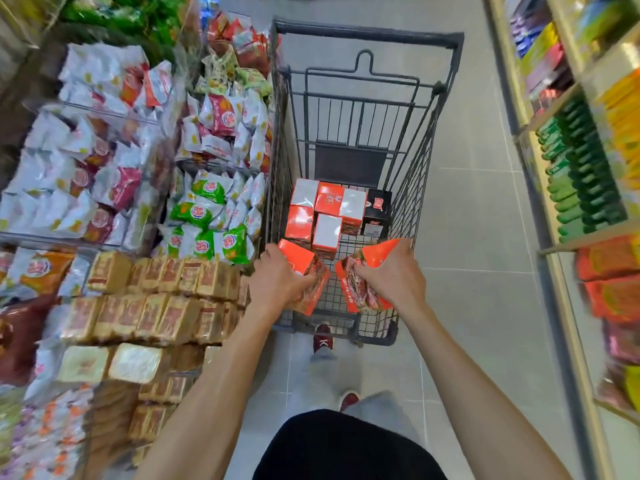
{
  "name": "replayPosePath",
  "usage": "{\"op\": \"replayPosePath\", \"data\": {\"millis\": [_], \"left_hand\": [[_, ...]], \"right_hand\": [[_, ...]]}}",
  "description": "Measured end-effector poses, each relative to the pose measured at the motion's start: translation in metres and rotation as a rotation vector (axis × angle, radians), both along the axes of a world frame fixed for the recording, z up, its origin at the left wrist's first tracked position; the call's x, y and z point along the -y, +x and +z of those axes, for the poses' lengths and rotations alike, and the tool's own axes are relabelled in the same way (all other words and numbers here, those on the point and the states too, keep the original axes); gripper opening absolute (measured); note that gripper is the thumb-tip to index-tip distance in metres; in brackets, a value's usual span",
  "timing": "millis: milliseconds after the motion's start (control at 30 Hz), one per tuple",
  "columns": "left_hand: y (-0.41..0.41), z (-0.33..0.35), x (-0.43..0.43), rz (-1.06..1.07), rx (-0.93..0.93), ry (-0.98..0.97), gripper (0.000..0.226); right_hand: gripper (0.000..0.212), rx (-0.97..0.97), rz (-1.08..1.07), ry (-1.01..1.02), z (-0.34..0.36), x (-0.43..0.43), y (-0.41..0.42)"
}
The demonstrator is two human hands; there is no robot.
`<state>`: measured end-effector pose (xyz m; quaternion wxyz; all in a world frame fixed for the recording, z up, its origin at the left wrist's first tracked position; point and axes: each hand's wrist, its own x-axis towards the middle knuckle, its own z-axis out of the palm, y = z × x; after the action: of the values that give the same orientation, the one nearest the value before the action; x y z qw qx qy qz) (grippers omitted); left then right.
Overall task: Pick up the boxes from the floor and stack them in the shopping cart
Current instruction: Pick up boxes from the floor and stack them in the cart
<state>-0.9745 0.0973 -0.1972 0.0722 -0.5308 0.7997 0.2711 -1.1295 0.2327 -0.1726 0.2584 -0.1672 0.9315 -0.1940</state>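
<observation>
Orange box [297, 258] gripped in the left hand [277, 277] above the near end of the shopping cart [367, 29], second orange box [377, 253] clutched in the right hand [391, 275] beside it, stacked boxes [325, 202] just beyond, inside the cart.

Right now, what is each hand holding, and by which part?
The left hand grips an orange box by its near end, fingers curled over the pictured face. The right hand grips a second orange box likewise, above the cart.
</observation>
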Motion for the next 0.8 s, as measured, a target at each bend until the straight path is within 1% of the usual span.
{"op": "replayPosePath", "data": {"millis": [100,167,267,400,600,800], "left_hand": [[-0.014,-0.009,0.007,0.004,0.033,0.022,0.096],[-0.024,-0.022,0.011,-0.004,0.018,0.045,0.091],[-0.029,-0.039,0.015,-0.009,0.016,0.071,0.09],[-0.039,-0.068,0.026,0.008,0.092,0.071,0.085],[-0.062,-0.11,0.038,0.081,0.151,0.092,0.094],[-0.078,-0.15,0.047,0.12,0.183,0.085,0.099]], "right_hand": [[0.097,-0.008,-0.014,0.009,-0.013,0.014,-0.004],[0.098,0.007,-0.007,0.026,-0.025,0.022,-0.01],[0.097,0.014,-0.006,0.036,-0.036,0.027,-0.015],[0.093,0.049,-0.017,0.04,-0.057,0.034,-0.021],[0.101,0.09,-0.028,0.054,-0.088,0.029,-0.039],[0.095,0.145,-0.045,0.061,-0.13,0.04,-0.052]]}}
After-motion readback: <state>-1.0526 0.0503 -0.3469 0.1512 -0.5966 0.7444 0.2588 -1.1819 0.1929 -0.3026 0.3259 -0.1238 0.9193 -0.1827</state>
